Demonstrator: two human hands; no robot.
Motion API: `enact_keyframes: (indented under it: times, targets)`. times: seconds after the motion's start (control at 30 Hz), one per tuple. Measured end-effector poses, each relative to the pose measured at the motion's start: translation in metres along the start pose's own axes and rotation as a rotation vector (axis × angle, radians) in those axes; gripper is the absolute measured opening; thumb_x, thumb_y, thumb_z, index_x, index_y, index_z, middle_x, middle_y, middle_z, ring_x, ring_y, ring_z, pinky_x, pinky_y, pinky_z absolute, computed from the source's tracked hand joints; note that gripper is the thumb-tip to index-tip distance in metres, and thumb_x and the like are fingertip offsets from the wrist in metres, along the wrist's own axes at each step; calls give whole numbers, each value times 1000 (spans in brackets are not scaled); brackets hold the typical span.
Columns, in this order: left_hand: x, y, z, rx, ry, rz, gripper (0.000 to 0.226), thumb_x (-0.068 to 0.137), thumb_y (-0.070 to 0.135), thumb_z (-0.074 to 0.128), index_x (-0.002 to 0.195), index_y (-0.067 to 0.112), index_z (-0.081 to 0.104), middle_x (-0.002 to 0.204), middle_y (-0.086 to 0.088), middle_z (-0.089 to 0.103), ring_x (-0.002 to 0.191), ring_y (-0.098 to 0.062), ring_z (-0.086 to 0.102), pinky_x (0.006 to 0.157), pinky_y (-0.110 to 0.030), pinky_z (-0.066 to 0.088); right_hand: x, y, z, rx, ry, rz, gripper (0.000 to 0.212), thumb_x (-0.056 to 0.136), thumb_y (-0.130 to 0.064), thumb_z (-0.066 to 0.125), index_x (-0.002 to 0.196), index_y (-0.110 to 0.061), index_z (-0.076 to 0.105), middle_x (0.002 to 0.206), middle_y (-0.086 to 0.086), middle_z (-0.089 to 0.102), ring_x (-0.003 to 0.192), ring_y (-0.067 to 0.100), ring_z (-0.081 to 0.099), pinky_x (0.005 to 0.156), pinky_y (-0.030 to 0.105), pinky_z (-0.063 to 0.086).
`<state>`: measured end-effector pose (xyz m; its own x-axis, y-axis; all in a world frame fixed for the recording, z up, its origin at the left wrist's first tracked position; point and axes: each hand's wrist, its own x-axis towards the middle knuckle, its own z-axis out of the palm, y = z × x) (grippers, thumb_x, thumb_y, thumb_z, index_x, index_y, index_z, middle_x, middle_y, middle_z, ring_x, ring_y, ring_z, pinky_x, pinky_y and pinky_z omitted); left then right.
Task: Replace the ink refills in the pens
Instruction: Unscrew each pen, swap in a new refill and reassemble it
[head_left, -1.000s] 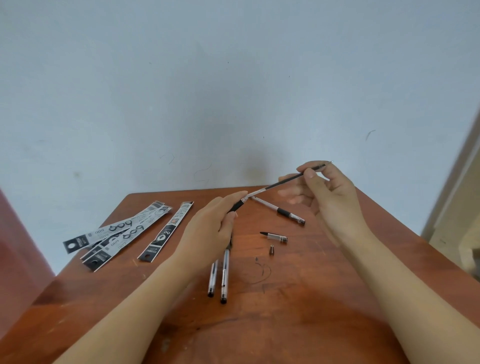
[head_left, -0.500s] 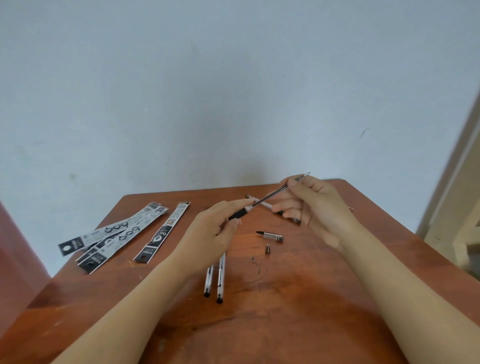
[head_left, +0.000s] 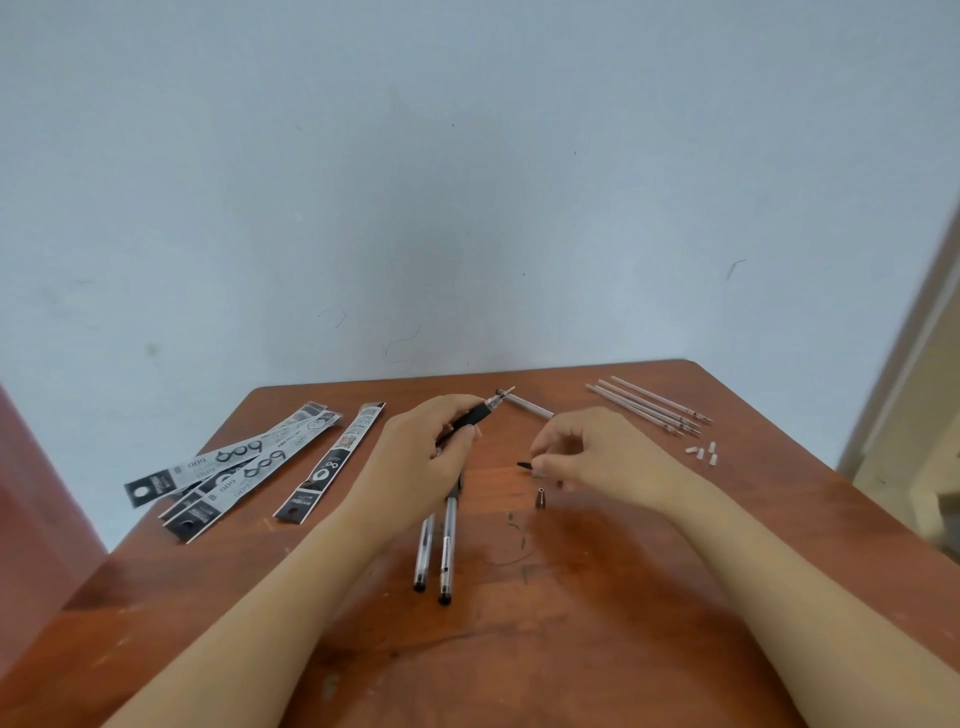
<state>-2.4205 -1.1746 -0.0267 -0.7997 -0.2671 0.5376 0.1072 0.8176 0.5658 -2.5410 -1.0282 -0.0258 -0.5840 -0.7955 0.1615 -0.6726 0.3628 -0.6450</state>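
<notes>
The left hand (head_left: 415, 457) has its grip closed on a pen (head_left: 480, 413) at the black rubber sleeve, tip up and away, refill point showing. The right hand (head_left: 592, 457) pinches a small black part (head_left: 524, 466) low over the table (head_left: 571, 623); what it is cannot be told. A metal tip (head_left: 541, 498) lies just beside. The pen looks light, stiff and slick; the rubber sleeve seems the best hold. Two pens (head_left: 436, 551) lie nearer; refills (head_left: 649, 408) and packets (head_left: 239, 467) lie apart.

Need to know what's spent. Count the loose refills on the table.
4, side by side at the far right corner. Another may sit inside the pen in the left hand.
</notes>
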Motion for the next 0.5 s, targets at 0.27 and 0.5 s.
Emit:
enact_keyframes:
  times: [0.27, 0.5]
  targets:
    - [0, 0, 1, 26, 0, 1, 23, 88, 9, 52, 107, 18, 62, 77, 14, 58, 63, 7, 49, 58, -5, 38, 0, -2, 6, -264, -135, -133, 23, 82, -29, 65, 103, -19, 67, 73, -16, 52, 67, -2, 47, 61, 12, 35]
    - [0, 0, 2, 59, -15, 6, 25, 88, 9, 53, 109, 18, 61, 81, 10, 59, 74, -6, 53, 70, -11, 40, 1, -5, 6, -326, -207, -78, 22, 86, -24, 62, 105, -15, 67, 108, -1, 62, 85, 8, 50, 74, 17, 37]
